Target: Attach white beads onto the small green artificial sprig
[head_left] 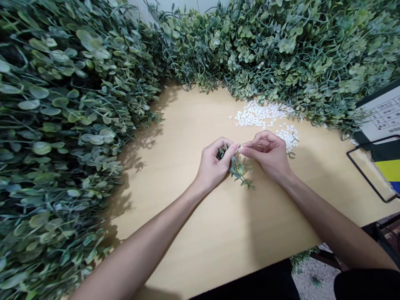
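Note:
Over the middle of the table, my left hand is closed round an artificial leaf sprig. Its green leaves hang below the fingers, and a few dark ones show inside the grip. My right hand meets the left fingertips in a pinch at the stem end. A tiny whitish piece shows between the right thumb and fingers, much like the small white beads scattered just beyond. More white beads lie right behind the right hand.
Artificial greenery is heaped high along the left side, and more greenery lines the back. At the right stand a printed sheet and a black wire frame. The wooden table ends in front of my body.

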